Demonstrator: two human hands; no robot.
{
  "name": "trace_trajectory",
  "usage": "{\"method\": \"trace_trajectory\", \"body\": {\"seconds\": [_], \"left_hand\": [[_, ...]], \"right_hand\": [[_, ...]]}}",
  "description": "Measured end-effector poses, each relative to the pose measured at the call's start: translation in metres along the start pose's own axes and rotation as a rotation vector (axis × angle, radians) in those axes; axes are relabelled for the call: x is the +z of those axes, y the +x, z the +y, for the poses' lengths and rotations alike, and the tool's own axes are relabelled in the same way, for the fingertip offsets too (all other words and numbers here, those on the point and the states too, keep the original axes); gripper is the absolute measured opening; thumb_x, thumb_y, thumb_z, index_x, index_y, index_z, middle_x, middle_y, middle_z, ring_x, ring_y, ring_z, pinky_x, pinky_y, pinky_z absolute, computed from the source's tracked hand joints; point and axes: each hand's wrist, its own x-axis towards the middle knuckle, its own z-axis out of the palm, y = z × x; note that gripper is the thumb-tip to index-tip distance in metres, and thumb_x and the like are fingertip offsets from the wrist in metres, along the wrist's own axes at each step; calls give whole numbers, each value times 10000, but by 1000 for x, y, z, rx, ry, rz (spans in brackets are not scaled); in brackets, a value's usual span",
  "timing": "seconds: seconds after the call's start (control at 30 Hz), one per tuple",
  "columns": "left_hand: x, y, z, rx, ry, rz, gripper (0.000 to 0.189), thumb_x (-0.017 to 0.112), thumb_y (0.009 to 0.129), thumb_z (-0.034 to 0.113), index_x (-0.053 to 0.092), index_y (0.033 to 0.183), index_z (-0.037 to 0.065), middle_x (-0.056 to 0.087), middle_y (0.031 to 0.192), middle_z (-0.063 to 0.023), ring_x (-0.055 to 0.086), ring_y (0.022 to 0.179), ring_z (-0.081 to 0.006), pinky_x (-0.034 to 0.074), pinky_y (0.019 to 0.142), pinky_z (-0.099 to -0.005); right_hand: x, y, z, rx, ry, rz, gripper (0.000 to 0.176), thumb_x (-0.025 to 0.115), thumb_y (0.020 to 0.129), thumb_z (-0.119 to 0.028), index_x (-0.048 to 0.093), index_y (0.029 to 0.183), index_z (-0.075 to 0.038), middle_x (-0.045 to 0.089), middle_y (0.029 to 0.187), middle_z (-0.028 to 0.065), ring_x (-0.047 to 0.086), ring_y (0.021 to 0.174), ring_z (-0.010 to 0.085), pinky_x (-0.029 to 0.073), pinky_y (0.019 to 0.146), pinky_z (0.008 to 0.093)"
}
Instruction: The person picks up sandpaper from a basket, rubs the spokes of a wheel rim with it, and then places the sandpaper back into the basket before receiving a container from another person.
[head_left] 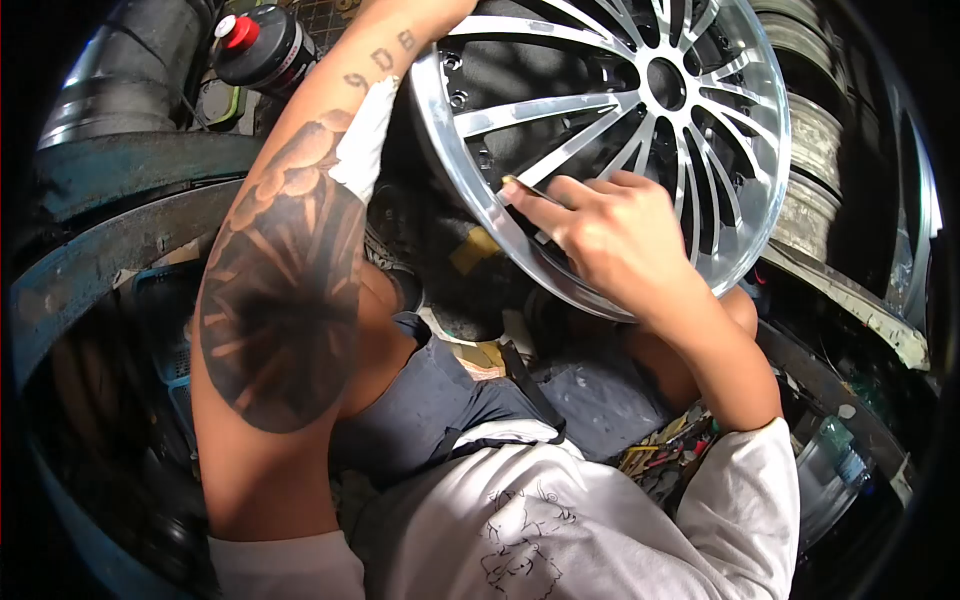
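Left arm point(285, 270) stretches forward; right arm point(725, 350) bends inward, right hand point(620, 235) closed in a pinching grip.

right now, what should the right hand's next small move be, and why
Probably a short, light stroke along the inner edge of the wheel's rim, since the right hand's fingers already hold a small, thin piece with its tip near the outer end of a spoke.
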Motion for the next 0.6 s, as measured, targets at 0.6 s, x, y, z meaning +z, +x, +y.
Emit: {"method": "trace_trajectory", "body": {"seconds": [0.6], "left_hand": [[2,3,-3,72,-69,-14,428,458,872,-85,631,1241,49,686,1095,-167,647,1075,-267,501,933,-348]], "right_hand": [[-6,-13,1,82,5,-103,427,648,823,-182,757,1236,-203,605,740,-6,657,583,182,518,571,325]]}}
